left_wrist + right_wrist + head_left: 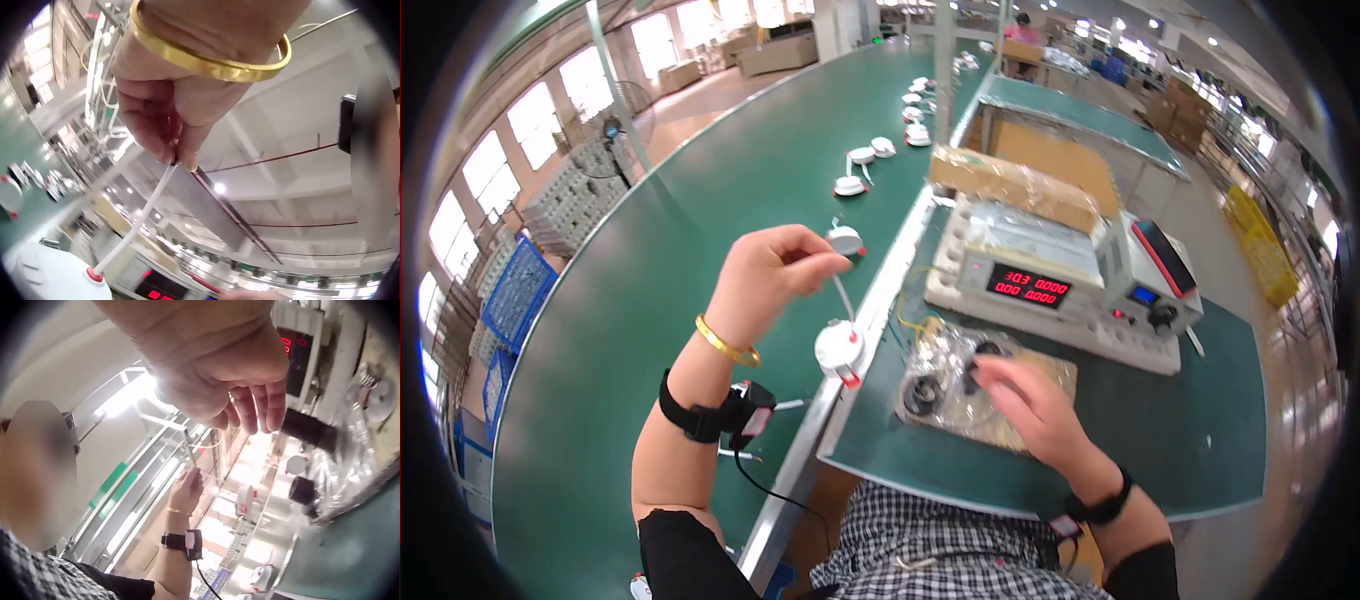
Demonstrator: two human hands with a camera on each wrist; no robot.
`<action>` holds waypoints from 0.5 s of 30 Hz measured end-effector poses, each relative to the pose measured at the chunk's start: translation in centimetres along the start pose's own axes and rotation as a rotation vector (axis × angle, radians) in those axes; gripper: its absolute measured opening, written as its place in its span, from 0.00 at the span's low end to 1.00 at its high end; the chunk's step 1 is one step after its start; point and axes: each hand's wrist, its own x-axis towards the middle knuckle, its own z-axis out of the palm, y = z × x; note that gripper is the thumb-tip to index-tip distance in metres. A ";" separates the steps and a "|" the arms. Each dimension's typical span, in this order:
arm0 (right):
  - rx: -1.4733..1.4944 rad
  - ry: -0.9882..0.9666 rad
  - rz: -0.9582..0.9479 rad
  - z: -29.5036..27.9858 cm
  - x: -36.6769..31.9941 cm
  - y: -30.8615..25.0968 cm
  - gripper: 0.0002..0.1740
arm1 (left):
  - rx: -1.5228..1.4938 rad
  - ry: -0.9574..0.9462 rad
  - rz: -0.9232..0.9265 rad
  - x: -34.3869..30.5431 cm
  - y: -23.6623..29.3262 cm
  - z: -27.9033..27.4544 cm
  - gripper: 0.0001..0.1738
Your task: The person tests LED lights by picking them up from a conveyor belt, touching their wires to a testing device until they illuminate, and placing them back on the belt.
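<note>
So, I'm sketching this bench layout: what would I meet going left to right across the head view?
Blue crates → left hand, pinching the white cable → white round lamp hanging from it → black ring in the plastic bag → right hand → small meter with a knob → yellow crates.

The head camera looks forward and down at the surface [650, 330], the tester [1040, 285] ahead; the left wrist camera, close under the left hand [169, 106], tilts up at the ceiling [300, 112], the tester at its bottom edge; the right wrist camera, close under the right hand [231, 375], also faces the tester.
</note>
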 end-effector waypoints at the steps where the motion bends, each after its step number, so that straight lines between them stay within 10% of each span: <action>1: 0.073 0.007 -0.017 0.8 0.8 -0.9 0.17 | 0.027 -0.065 0.058 -1.3 1.1 1.7 0.06; 7: 0.136 0.076 0.140 1.1 -1.8 -3.6 0.11 | -0.113 -0.286 0.310 -5.0 4.4 11.2 0.06; 15: 0.160 0.418 0.191 -0.4 -7.0 -2.3 0.10 | -0.670 -0.265 0.049 -6.2 4.4 19.7 0.08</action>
